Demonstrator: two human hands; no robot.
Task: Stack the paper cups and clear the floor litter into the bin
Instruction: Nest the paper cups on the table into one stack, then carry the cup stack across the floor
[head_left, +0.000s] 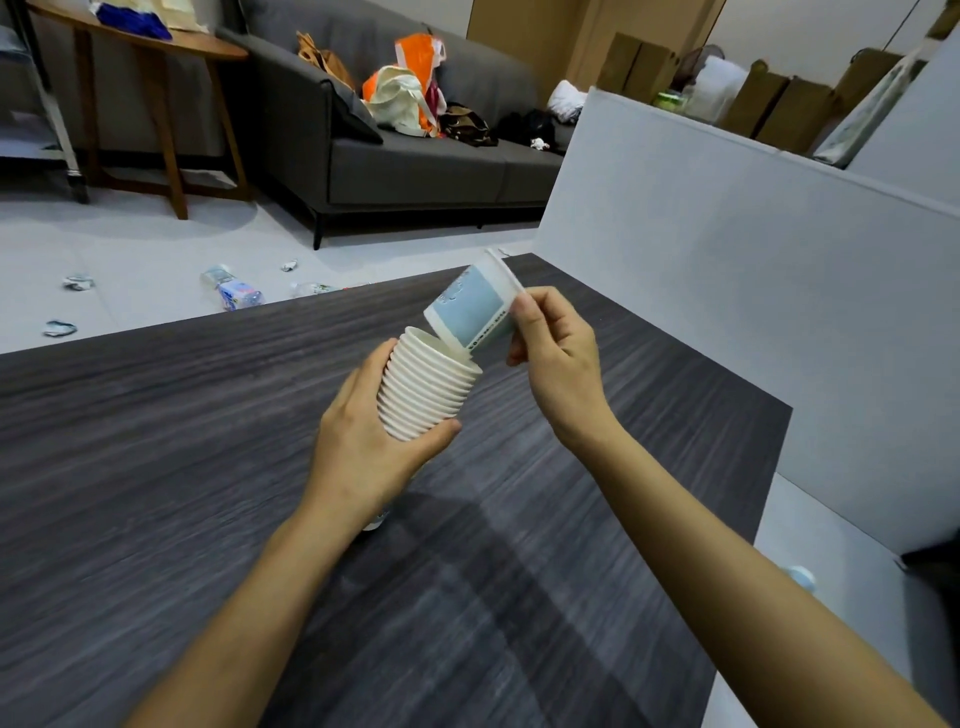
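My left hand (363, 441) grips a stack of several white paper cups (426, 384) above the dark wood-grain table (156, 467), the stack tilted with its mouth up and to the right. My right hand (556, 353) pinches the rim of a single paper cup with a blue print (470, 306), whose bottom end sits in the mouth of the stack. On the pale floor beyond the table lie a crushed plastic bottle (234, 288), another bottle (314, 288) and several crumpled scraps (78, 282) (60, 327) (289, 265). No bin is visible.
A grey sofa (415, 166) with bags stands at the back. A wooden side table (156, 78) is at the back left. A white partition panel (727, 286) leans at the table's right edge. A small pale object (800, 577) lies on the floor at lower right.
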